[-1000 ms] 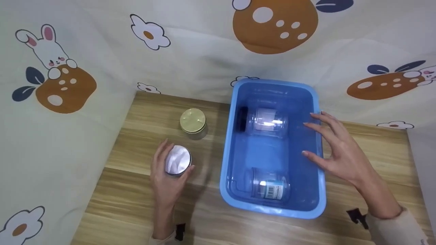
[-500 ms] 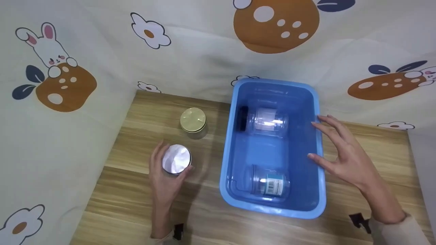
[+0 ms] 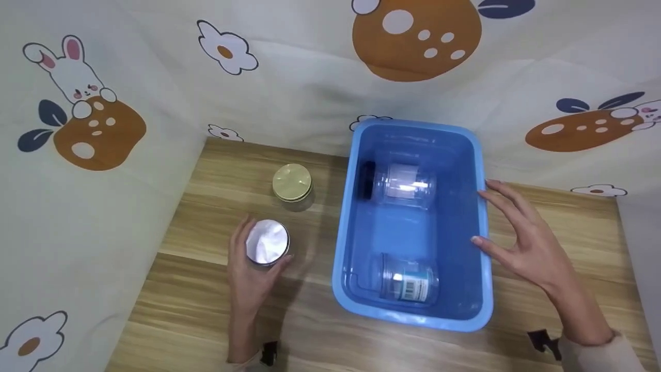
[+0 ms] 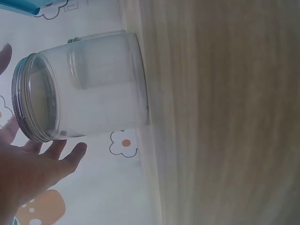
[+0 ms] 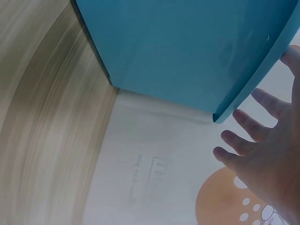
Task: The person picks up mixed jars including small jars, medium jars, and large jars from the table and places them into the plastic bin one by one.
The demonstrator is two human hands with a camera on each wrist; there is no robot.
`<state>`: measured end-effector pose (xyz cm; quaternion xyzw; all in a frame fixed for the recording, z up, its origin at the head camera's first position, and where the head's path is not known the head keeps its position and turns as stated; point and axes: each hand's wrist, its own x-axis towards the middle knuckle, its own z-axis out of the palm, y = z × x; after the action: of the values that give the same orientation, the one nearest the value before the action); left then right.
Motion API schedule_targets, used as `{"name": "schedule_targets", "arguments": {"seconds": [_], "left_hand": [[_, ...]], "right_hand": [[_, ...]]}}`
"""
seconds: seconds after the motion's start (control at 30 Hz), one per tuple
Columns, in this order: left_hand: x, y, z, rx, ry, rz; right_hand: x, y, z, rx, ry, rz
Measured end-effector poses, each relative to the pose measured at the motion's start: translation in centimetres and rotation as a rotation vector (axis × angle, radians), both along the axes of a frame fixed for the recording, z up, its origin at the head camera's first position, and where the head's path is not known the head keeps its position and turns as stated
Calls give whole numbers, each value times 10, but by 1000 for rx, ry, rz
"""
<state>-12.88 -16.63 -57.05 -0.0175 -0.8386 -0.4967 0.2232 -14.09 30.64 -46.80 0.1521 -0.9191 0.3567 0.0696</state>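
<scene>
Would keep an eye on the silver-lidded jar [image 3: 267, 243], standing on the counter [image 3: 196, 289] at about 9 o'clock from the blue tub [image 3: 413, 318]. Gripping it up near the lid with the left hand [image 3: 253, 281], with thumb and fingers curled round. Could slip or tip if raised crooked, thanks to such a high hold on smooth sides. Might also clip the gold-lidded jar [image 3: 293, 185], close by at 1 o'clock from it, on any careless swing. At the tub's 3 o'clock side, only resting the right hand [image 3: 532, 250] against the rim with fingers spread apart, not clamped on anything as far as can tell. Could shove the whole tub with one uneven push there, and so set the jars inside rolling, what with being on their sides.

Anyway, counting up. One tub. Four jars in total: two upright on the counter, two on their sides in the tub, namely a dark-lidded jar [image 3: 405, 183] toward 12 o'clock and a barcoded jar [image 3: 410, 280] toward 6. Three lids for sure: silver, gold, dark. Can't make out a fourth. Two hands. Two black bits [image 3: 269, 353], one by each wrist.
</scene>
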Motion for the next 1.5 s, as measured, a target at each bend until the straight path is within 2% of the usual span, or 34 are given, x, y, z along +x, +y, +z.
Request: {"name": "schedule_targets", "arguments": {"seconds": [0.3, 0.6, 0.77, 0.8, 0.83, 1.0, 1.03, 1.2, 1.5], "left_hand": [[3, -3, -2, 6, -86, -12], [4, -4, -5, 66, -173, -16], [4, -4, -3, 125, -223, -23], [5, -3, 2, 134, -236, -24], [5, -2, 2, 141, -245, -23], [4, -2, 3, 142, -303, -11], [3, -4, -2, 142, -312, -11], [2, -7, -4, 191, -359, -38], [3, -12, -2, 231, -445, -76]], "right_hand": [[9, -1, -11, -114, -82, -3], [11, -1, -17, -139, -77, -7], [11, -2, -18, -143, -66, 4], [11, -1, -19, -148, -69, 4], [11, -1, -20, -150, -80, -2], [11, -2, -23, -183, -93, 9], [12, -2, -24, -192, -98, 11], [13, -4, -25, -251, -148, 11], [13, -6, -30, -304, -121, 67]]}}
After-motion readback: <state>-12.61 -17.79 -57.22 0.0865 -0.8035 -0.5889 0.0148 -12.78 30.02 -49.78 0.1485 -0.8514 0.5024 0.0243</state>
